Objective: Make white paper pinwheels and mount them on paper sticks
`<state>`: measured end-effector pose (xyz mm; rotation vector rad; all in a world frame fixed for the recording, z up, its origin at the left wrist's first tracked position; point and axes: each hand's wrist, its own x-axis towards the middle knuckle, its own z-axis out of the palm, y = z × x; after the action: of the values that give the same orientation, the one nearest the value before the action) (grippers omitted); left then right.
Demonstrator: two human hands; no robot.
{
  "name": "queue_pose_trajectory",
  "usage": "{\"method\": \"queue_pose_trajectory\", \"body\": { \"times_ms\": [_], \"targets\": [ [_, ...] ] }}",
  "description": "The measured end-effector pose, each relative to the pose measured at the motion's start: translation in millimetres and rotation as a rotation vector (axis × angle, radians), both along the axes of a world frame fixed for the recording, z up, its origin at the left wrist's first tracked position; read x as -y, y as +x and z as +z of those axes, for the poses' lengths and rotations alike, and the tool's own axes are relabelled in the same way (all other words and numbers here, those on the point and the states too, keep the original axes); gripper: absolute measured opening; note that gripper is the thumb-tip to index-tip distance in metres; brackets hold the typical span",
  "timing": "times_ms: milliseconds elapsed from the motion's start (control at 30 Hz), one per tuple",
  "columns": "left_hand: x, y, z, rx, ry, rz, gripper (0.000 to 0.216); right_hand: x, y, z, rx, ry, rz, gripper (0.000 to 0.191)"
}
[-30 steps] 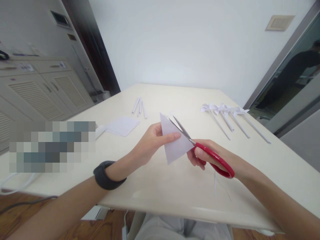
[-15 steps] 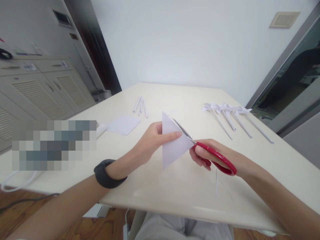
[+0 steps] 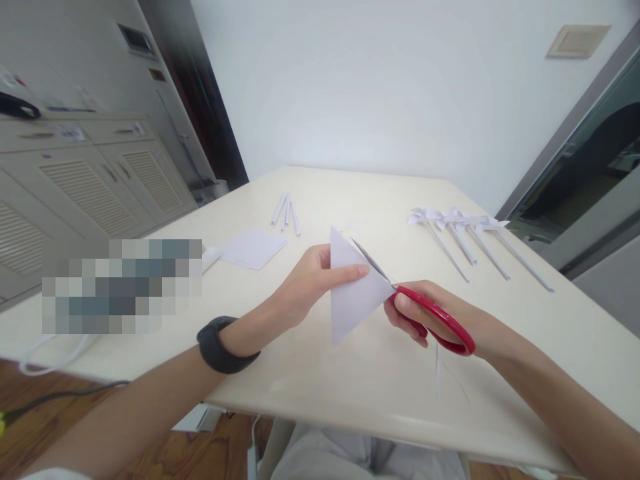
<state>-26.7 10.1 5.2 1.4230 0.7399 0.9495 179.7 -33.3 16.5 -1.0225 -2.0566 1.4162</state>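
Note:
A white paper triangle is pinched in my left hand, thumb across its front and the fingers hidden behind. My right hand grips red-handled scissors by the loops. Their blades lie along the triangle's upper right edge, with the tips pointing up and left. Thin white paper strips lie on the table below my right hand. Beyond my left hand sits a stack of white paper sheets.
Several rolled paper sticks lie at the back of the white table. On the right are several paper pinwheels on sticks. A blurred-out object with a white cable is on the left.
The whole view has shifted slightly. Both hands, the paper triangle and the scissors keep nearly the same position relative to each other.

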Motion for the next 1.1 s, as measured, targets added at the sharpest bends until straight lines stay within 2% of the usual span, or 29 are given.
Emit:
{"method": "queue_pose_trajectory", "body": {
  "times_ms": [300,533,900,1000,1100],
  "targets": [
    [-1,0,-1.6,0.013,-0.006,-0.013,0.025,0,0,-3.2,-0.034,-0.033,0.006,0.037],
    [-1,0,0.0,0.009,-0.021,-0.026,0.027,0,-1,-4.1,-0.001,-0.059,-0.051,0.036],
    [-2,0,0.6,-0.005,-0.012,-0.015,0.015,-3,-3,-9.3,-0.037,-0.081,-0.149,0.048],
    [-2,2,-0.3,-0.076,-0.024,-0.025,0.018,-7,0,-11.3,-0.136,-0.082,-0.217,0.043],
    [-1,5,-2.8,-0.149,-0.052,-0.043,0.024,-9,0,-13.2,-0.186,-0.081,-0.263,0.03]
  ]
}}
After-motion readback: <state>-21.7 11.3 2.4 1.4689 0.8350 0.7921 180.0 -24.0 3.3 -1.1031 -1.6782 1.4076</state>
